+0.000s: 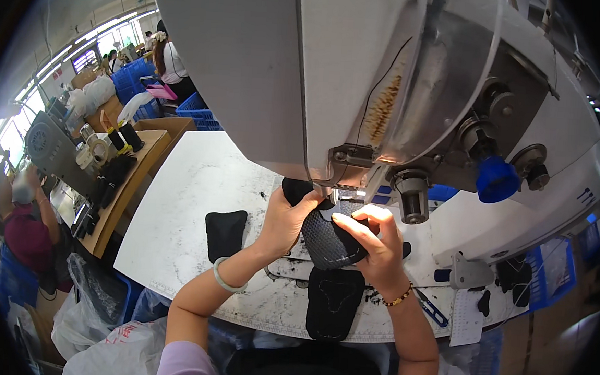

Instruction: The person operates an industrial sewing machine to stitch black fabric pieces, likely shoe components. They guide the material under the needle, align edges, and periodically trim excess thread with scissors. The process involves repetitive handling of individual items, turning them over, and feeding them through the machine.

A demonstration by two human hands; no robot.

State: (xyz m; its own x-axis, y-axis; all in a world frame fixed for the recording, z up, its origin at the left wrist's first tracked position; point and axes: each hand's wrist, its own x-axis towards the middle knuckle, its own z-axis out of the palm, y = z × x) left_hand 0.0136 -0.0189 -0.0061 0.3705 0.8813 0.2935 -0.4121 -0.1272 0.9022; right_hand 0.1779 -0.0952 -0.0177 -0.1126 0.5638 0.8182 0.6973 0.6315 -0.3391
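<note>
A piece of dark textured fabric with a black edge lies under the head of a white sewing machine. My left hand pinches its upper left side close to the needle area. On its right side, my right hand grips the edge between thumb and fingers. The needle itself is mostly hidden by the machine head and my fingers. Nearer to me, a black fabric panel with a stitched outline lies at the table's front edge. Left of my left hand rests another black fabric piece.
Thread snips and a white paper sheet lie to the right on the white table. Blue baskets stand at the far right. Plastic bags hang below the front left. Other people work at the left, beside another machine.
</note>
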